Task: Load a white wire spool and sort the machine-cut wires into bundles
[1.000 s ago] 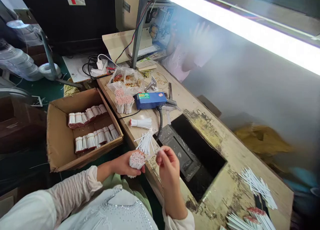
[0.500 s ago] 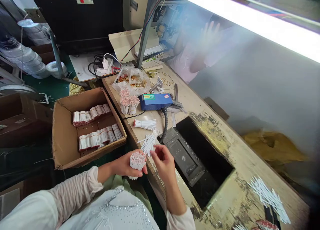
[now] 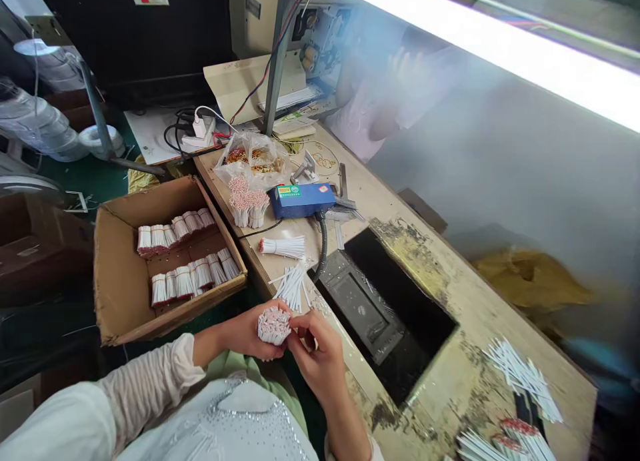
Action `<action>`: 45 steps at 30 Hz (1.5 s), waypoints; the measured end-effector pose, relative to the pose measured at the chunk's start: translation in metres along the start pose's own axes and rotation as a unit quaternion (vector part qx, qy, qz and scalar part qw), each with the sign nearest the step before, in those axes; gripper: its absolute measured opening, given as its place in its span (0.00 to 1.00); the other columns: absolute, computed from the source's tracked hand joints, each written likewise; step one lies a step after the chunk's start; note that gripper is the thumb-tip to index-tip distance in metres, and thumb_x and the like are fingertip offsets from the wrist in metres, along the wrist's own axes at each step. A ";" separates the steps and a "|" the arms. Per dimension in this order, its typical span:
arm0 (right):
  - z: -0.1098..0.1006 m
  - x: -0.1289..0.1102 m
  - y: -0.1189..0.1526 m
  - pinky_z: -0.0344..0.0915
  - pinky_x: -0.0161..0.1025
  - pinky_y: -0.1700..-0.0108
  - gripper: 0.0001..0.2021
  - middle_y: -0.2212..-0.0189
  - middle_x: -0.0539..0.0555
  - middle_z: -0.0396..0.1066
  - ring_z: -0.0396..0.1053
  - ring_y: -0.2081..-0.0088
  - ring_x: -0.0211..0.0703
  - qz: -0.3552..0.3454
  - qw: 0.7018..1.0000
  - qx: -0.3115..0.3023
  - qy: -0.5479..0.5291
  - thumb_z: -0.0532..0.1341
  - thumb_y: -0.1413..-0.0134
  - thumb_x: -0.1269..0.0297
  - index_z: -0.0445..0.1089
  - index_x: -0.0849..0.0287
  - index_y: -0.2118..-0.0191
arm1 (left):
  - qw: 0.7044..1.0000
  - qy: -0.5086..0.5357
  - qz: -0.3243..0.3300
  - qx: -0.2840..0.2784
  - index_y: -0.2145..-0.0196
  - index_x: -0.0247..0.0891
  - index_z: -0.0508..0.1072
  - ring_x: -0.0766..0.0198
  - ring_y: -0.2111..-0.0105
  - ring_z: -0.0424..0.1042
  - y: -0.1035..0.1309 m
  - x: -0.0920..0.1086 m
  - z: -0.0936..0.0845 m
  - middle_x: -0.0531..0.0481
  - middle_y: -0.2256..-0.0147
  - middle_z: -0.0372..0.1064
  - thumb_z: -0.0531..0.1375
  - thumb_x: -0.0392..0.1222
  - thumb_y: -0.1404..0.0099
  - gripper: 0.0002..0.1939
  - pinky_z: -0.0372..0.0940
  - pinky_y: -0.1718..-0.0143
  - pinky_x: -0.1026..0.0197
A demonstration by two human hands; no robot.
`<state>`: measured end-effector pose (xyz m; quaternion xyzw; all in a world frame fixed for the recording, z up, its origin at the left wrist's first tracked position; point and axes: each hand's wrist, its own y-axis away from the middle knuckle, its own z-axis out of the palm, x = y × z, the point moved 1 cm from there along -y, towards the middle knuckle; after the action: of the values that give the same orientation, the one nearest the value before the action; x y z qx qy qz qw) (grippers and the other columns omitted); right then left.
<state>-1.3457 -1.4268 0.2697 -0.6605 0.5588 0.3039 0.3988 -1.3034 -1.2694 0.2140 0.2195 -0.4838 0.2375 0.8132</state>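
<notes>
My left hand (image 3: 242, 331) is wrapped round a bundle of short white wires (image 3: 273, 325), whose pinkish-red ends face up. Against the bundle's right edge, my right hand (image 3: 317, 355) has thumb and fingertips pinched together; whatever they hold is too small to make out. Just beyond both hands, a loose pile of white wires (image 3: 292, 289) lies fanned out at the table's edge. Behind it rests a banded bundle (image 3: 283, 247) on its side. Further back, several bundles (image 3: 249, 206) stand upright with their pink ends up.
On my left is a cardboard box (image 3: 120, 274) with two rows of bundles. A blue device (image 3: 303, 201) with a black cable sits on the table beside a plastic bag (image 3: 253, 159). Right of my hands is a dark rectangular opening (image 3: 420, 334). More wires (image 3: 523, 374) lie far right.
My right hand has moved from the loose wires to the bundle's edge, where its fingertips now touch. My left hand keeps hold of the bundle. The view has shifted slightly.
</notes>
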 end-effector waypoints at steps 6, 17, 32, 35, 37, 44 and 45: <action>-0.003 -0.001 0.001 0.53 0.33 0.75 0.08 0.78 0.47 0.62 0.60 0.77 0.35 -0.018 1.000 -0.005 -0.012 0.59 0.45 0.74 0.73 0.57 0.65 | 1.000 -0.015 0.000 -0.007 0.55 0.38 0.61 0.68 0.70 0.66 0.000 0.004 0.003 0.54 0.67 0.66 0.65 0.29 0.51 0.27 0.61 0.69 0.66; -0.002 0.014 0.004 0.55 0.35 0.73 0.04 0.78 0.47 0.62 0.60 0.76 0.36 0.086 0.991 -0.058 -0.083 0.63 0.45 0.63 0.73 0.57 0.68 | 1.000 -0.007 0.007 -0.017 0.57 0.38 0.61 0.68 0.69 0.68 -0.002 0.001 0.008 0.54 0.67 0.68 0.64 0.25 0.53 0.27 0.62 0.69 0.66; -0.007 0.059 -0.033 0.47 0.31 0.80 0.15 0.83 0.41 0.53 0.47 0.82 0.30 0.296 0.887 0.172 -0.310 0.67 0.55 0.53 0.67 0.58 0.69 | 0.995 0.084 -0.026 -0.037 0.57 0.38 0.61 0.69 0.72 0.69 0.003 -0.006 -0.003 0.48 0.66 0.73 0.71 0.42 0.49 0.27 0.62 0.71 0.67; -0.001 0.091 -0.050 0.44 0.32 0.81 0.18 0.85 0.40 0.50 0.45 0.83 0.30 0.337 0.892 0.143 -0.265 0.67 0.60 0.49 0.66 0.58 0.70 | 0.995 0.086 -0.024 -0.036 0.57 0.38 0.60 0.69 0.72 0.68 0.005 -0.006 -0.003 0.48 0.66 0.73 0.71 0.41 0.48 0.27 0.62 0.72 0.68; 0.006 0.104 -0.058 0.44 0.32 0.82 0.19 0.85 0.40 0.52 0.46 0.84 0.31 0.343 0.899 0.130 -0.240 0.67 0.62 0.48 0.67 0.59 0.70 | 0.996 0.078 -0.021 -0.033 0.57 0.38 0.60 0.69 0.72 0.68 0.006 -0.005 -0.004 0.48 0.66 0.73 0.71 0.41 0.48 0.27 0.62 0.72 0.67; 0.009 0.062 -0.037 0.57 0.34 0.72 0.14 0.76 0.45 0.61 0.58 0.75 0.36 0.180 0.977 0.094 -0.071 0.66 0.52 0.57 0.69 0.59 0.61 | 0.997 0.075 -0.016 -0.019 0.57 0.38 0.60 0.68 0.71 0.69 0.007 0.004 -0.007 0.49 0.66 0.72 0.71 0.43 0.49 0.28 0.62 0.70 0.66; 0.008 0.050 -0.029 0.56 0.34 0.73 0.11 0.77 0.45 0.61 0.58 0.76 0.36 0.150 0.985 0.065 -0.054 0.64 0.49 0.59 0.69 0.58 0.63 | 0.997 0.077 -0.014 -0.018 0.57 0.38 0.60 0.68 0.71 0.69 0.007 0.005 -0.007 0.49 0.66 0.72 0.71 0.43 0.49 0.28 0.62 0.69 0.65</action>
<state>-1.3075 -1.4433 0.2289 -0.5241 0.6478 0.3587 0.4208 -1.3007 -1.2587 0.2161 0.1930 -0.4210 0.2331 0.8551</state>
